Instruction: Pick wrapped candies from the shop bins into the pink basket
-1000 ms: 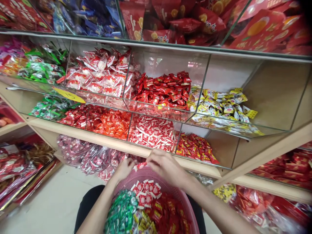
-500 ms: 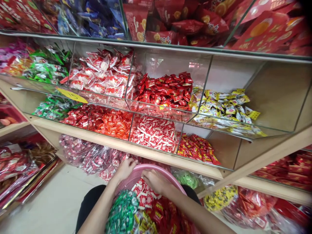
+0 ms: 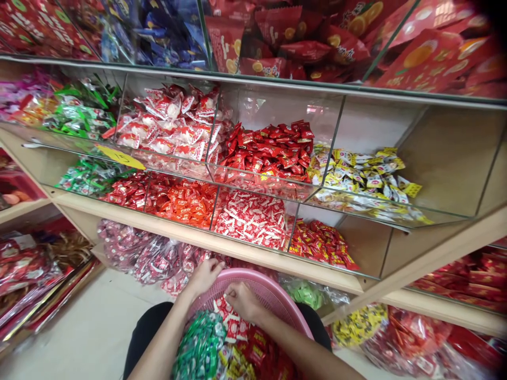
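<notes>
A pink plastic basket sits between my knees, holding heaps of wrapped candies. On its far left rim my left hand is closed with fingers curled. My right hand is inside, its fingers bent together over the red-and-white candies; whatever they pinch is hidden. Green-wrapped candies fill the left side of the basket. Yellow candies lie near the front, and dark red candies are partly covered by my right forearm.
Ahead stands a wooden shelf with glass-fronted bins. One bin holds red-and-white candies, another red-and-yellow ones. A yellow price tag marks the front. Bagged candies lie beneath, with more bags at right.
My right hand has shifted slightly left over the red-and-white candies, fingers still bent. My left hand stays at the rim. The view has tilted a little.
</notes>
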Tool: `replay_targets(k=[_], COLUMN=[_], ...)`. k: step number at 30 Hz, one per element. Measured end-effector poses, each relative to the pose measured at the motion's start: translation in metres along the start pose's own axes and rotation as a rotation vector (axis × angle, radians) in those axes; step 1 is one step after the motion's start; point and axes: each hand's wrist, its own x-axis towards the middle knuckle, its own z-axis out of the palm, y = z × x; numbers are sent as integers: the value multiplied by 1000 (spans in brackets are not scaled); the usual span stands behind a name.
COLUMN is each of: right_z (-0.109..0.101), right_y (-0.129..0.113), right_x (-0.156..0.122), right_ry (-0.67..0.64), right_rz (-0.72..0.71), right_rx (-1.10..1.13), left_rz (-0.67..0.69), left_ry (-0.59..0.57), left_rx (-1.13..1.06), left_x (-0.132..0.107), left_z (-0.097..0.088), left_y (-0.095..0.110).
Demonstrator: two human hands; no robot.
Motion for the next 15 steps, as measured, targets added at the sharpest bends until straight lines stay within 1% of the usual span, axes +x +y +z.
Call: replay_targets(k=[3,6,9,12,15], right_z=[-5,-23,-52,-84,-115], right_y=[-2,-15,-40,-70,-93], right_x=[-4,-12,-21,-27,-29], right_ry=[11,30,42,86,179], right_rz=[19,19,-58,-193,-317], right_rx=[-31,-170,-339,-308,-260], left_rz=[4,8,6,-4,-16], left_ry=[2,2,-3,-10,-13], left_rx=[0,-1,-9,-17,-22], left_x=[-1,-1,-2,-2,-2], left_z=[-1,-2,-2,-2,-2], left_y=[1,2,3,4,5])
